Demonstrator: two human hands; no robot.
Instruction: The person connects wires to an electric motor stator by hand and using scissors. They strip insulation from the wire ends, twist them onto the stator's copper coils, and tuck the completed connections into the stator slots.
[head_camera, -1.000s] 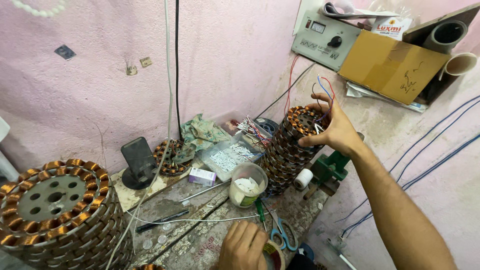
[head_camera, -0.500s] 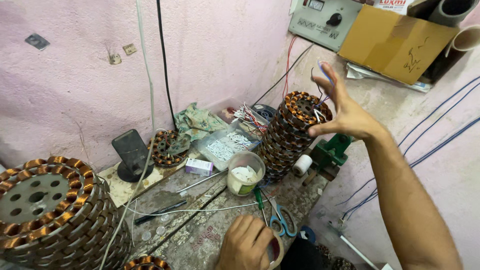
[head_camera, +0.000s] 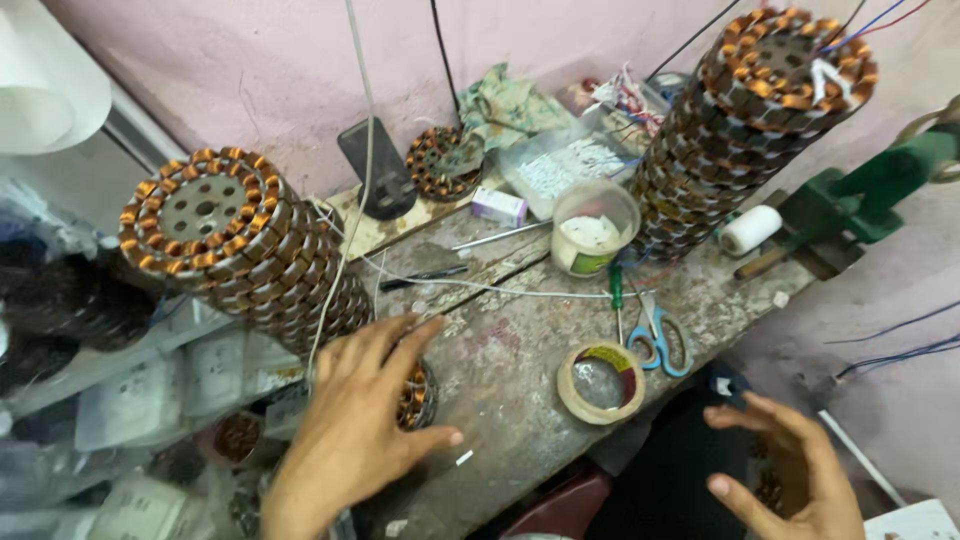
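My left hand (head_camera: 360, 420) lies spread over a copper-wound stator (head_camera: 418, 395) near the front edge of the worn wooden bench (head_camera: 520, 350); I cannot tell if the fingers grip it. My right hand (head_camera: 785, 470) hovers open below the bench's right front corner, holding nothing. A tall stack of copper-wound stators (head_camera: 240, 250) leans at the left, just beyond my left hand. A second tall stack (head_camera: 745, 120) rises at the back right.
A tape roll (head_camera: 600, 380), blue-handled scissors (head_camera: 655, 335), a green screwdriver (head_camera: 617, 295), a plastic cup (head_camera: 595, 228), a small box (head_camera: 498, 206), a black pen (head_camera: 425, 277) and a white spool (head_camera: 750, 230) lie on the bench. A green vise (head_camera: 870, 185) stands right. Cluttered bags sit left.
My right hand has left the top of the right stator stack and dropped down to the bench's front right. My left hand has moved left onto the single stator. The view tilted down.
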